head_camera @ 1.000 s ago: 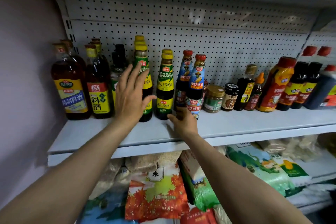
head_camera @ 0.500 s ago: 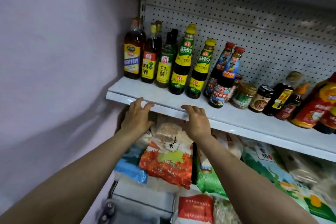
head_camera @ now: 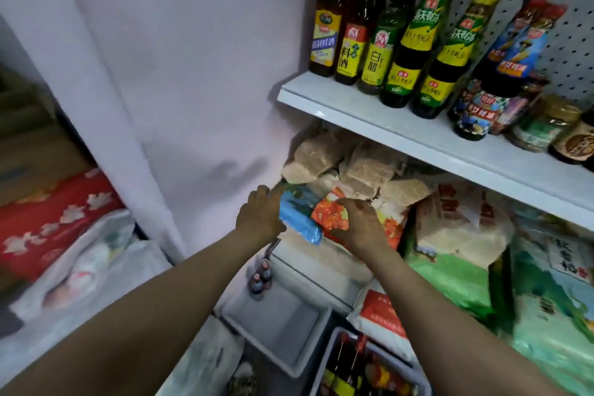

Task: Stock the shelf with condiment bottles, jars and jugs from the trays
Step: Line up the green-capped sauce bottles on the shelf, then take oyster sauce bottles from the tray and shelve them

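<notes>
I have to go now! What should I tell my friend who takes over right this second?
Left hand: empty, fingers relaxed, in the air below the shelf.
Right hand: empty too, loosely curled, in front of the bags under the shelf.
Done: a row of bottles and some jars stand on the shelf.
Left: two small bottles sit in a corner of the grey tray below. A second tray, at the bottom, holds more bottles.
Next, probably: reach down and pick up from a tray.
</notes>
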### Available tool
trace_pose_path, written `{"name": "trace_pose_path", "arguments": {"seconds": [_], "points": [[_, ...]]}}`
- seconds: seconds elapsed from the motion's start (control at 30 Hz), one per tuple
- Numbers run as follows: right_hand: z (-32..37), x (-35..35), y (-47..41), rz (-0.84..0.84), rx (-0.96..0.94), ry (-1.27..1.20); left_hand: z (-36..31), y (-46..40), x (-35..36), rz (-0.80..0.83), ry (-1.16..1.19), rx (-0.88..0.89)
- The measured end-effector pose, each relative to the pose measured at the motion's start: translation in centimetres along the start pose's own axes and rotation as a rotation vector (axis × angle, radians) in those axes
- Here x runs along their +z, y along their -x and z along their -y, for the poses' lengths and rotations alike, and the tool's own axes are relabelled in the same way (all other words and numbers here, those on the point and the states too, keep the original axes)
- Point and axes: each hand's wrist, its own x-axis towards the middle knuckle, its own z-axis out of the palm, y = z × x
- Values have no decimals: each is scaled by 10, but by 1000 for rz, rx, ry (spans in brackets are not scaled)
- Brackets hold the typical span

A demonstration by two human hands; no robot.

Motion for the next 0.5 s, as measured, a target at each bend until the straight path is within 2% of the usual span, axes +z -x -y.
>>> {"name": "trace_pose_path", "arguments": {"seconds": [0.23, 0.5], "points": [[30, 40, -26, 111, -41, -28, 49, -10, 7, 37, -23, -95], [43, 98, -82, 226, 18, -22, 105, -67, 41, 137, -41, -106]]}}
